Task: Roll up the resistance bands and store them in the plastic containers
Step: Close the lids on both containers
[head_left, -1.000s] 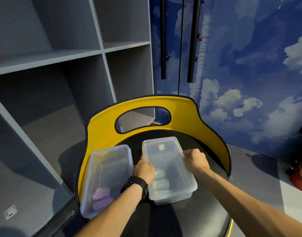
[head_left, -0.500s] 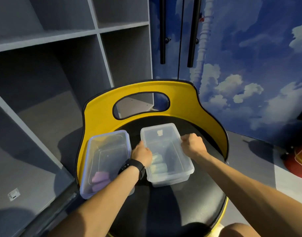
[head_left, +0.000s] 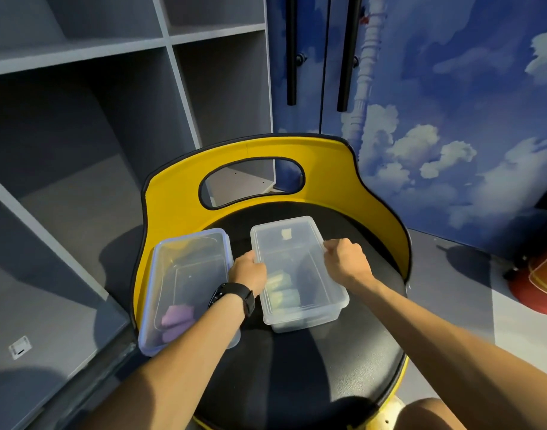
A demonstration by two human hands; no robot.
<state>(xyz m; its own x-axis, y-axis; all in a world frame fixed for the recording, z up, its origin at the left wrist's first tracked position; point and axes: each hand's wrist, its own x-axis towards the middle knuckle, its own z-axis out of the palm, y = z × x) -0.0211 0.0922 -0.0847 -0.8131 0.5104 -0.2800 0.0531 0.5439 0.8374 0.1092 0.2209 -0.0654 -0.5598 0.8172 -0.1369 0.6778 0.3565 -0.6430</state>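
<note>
My left hand [head_left: 249, 271] curls over the left long edge of the clear container [head_left: 298, 271] and my right hand [head_left: 343, 259] curls over the right long edge, both gripping the rim where the lid sits. It rests on the black seat of the yellow-backed chair [head_left: 386, 212], just right of the blue-rimmed container [head_left: 185, 290], which holds a purple rolled band [head_left: 176, 318] at its near end. Through the clear wall I see pale green rolled bands [head_left: 281, 287] near the front.

I judge the box light, thin plastic that flexes if squeezed at mid-wall, and smooth enough to slip on the vinyl seat. The rim and corners are the stiffest places to hold. The bands are soft rubber and will likely spring open if not packed snugly, so the lid needs even pressure along both edges.
</note>
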